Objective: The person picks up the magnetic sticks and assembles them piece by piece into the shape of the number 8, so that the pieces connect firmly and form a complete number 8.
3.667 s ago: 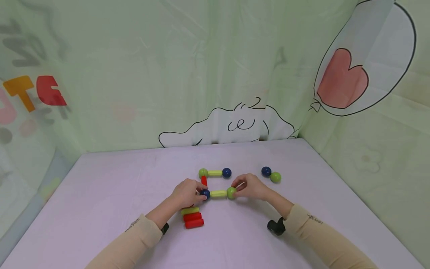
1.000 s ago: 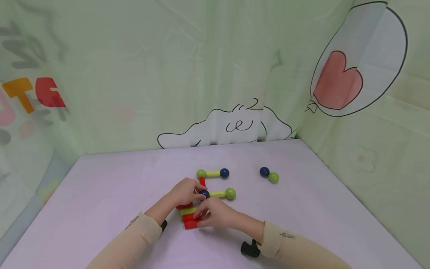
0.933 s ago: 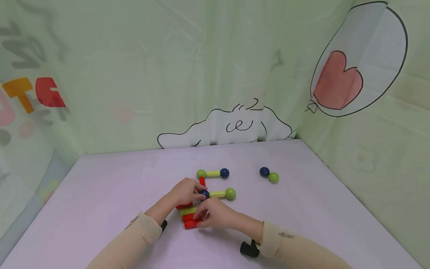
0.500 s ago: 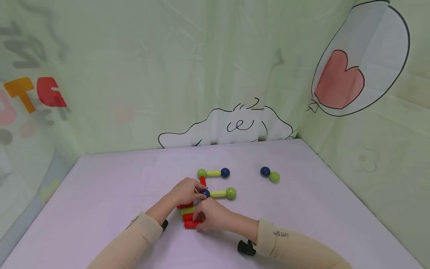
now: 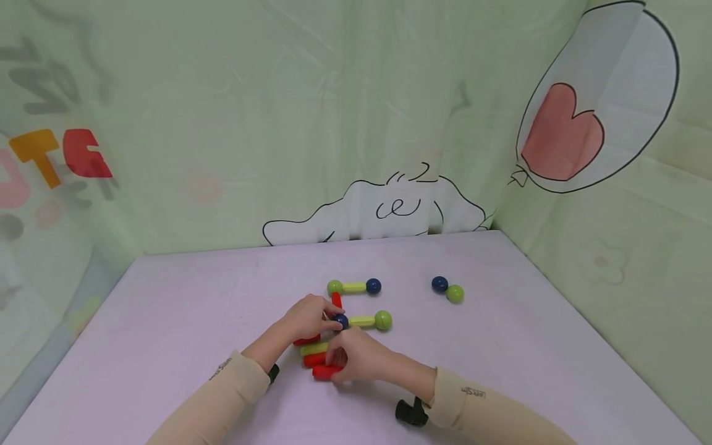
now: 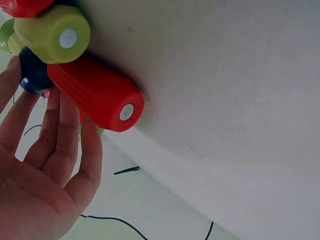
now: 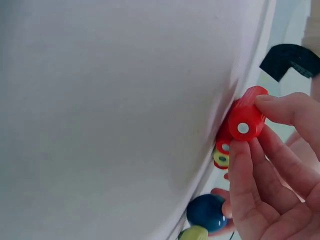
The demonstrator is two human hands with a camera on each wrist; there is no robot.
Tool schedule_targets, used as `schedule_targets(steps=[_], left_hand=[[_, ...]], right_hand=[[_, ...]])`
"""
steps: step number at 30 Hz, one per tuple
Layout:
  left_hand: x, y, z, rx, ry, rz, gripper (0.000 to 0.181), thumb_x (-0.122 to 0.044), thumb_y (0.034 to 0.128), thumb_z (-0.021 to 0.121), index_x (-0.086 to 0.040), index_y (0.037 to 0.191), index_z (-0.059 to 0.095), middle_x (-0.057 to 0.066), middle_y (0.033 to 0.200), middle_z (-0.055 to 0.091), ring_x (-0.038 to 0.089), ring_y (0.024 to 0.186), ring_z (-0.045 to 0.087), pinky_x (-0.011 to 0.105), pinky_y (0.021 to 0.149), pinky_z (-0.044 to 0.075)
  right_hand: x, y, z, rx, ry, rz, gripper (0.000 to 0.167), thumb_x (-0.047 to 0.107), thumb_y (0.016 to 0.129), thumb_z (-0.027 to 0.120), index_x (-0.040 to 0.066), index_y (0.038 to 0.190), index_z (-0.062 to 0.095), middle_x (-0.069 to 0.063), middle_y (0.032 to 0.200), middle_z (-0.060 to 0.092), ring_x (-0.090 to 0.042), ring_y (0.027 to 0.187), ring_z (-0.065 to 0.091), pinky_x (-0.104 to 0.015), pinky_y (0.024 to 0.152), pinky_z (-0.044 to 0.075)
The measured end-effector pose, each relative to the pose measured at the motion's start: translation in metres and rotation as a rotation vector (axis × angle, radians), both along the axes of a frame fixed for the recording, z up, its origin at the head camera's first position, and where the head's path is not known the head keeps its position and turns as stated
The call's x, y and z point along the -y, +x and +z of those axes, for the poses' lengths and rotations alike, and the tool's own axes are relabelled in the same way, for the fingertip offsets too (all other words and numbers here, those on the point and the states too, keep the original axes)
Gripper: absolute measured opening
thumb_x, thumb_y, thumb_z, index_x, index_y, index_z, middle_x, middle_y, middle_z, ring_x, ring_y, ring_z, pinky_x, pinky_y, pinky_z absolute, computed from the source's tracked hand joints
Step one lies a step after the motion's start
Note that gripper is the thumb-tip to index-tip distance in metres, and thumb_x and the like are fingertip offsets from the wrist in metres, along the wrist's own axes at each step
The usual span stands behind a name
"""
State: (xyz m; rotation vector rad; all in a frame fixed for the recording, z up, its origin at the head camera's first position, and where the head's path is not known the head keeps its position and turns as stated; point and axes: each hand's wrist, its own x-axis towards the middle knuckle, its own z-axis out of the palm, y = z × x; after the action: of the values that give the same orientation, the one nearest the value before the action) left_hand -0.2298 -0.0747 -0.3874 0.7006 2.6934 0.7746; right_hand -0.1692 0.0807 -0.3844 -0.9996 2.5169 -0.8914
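Note:
In the head view my left hand [image 5: 309, 319] pinches a dark blue ball [image 5: 341, 321] between thumb and finger; the left wrist view shows the same ball [image 6: 34, 70] at the fingertips. A yellow-green rod [image 5: 362, 321] joins that ball to a green ball [image 5: 383, 320]. My right hand [image 5: 358, 355] pinches the nearest red rod [image 5: 325, 372]; the right wrist view shows this rod [image 7: 247, 114] between thumb and fingers. Beside it lie another red rod [image 5: 314, 360] and a yellow-green rod [image 5: 314, 350]. A further red rod [image 5: 307, 340] lies partly under my left hand.
Behind the hands, a red rod [image 5: 337, 300] runs up to a green ball [image 5: 334, 287], joined by a yellow-green rod [image 5: 354, 287] to a blue ball [image 5: 374, 286]. Another blue ball [image 5: 439, 284] and green ball [image 5: 455, 293] touch at the right. A printed curtain stands behind the table.
My right hand has left the green ball and come to the rods near my left hand. The nearest red rod has shifted slightly right in its grip. My left hand stays at the blue ball.

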Motion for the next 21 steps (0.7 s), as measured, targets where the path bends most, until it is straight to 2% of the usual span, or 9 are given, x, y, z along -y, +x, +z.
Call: schedule_targets(steps=[10, 21], left_hand=[[-0.001, 0.001, 0.001, 0.029, 0.003, 0.025, 0.033, -0.022, 0.0808, 0.07, -0.013, 0.112, 0.067, -0.003, 0.083, 0.065, 0.012, 0.068, 0.05, 0.021, 0.057, 0.042], [-0.001, 0.004, 0.0, 0.058, 0.02, 0.054, 0.034, -0.023, 0.0814, 0.069, -0.015, 0.115, 0.066, -0.003, 0.082, 0.061, 0.013, 0.067, 0.05, 0.023, 0.057, 0.044]], right_hand=[[-0.027, -0.005, 0.012, 0.073, -0.015, -0.11, 0.016, 0.006, 0.071, 0.076, 0.009, 0.084, 0.067, 0.005, 0.071, 0.058, -0.009, 0.066, 0.053, -0.019, 0.06, 0.047], [-0.055, -0.02, 0.021, -0.012, -0.034, -0.266, 0.018, 0.004, 0.072, 0.074, 0.006, 0.089, 0.068, 0.003, 0.075, 0.059, -0.013, 0.067, 0.051, -0.023, 0.06, 0.046]])
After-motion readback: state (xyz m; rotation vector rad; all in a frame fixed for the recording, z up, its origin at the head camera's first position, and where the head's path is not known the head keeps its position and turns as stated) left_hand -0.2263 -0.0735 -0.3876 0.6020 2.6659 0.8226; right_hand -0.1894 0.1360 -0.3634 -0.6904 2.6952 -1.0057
